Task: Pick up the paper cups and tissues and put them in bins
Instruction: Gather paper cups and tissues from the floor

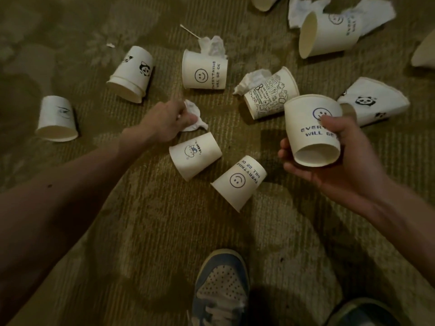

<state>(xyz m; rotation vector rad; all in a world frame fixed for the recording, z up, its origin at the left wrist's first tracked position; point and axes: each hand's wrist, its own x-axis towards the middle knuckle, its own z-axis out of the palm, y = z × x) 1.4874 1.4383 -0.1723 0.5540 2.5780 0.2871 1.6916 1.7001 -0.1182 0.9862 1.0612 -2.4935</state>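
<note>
We're mid-gather here: our left hand pinches a crumpled tissue lying on the carpet just beyond the cloud-print cup, and our right hand grips a smiley-face paper cup off the floor, mouth toward us. Next, by our reckoning, the tissue has to come up and both go to a bin, none in view. The tissue looks soft, white, wadded; the held cup looks clean and uncrushed.
</note>
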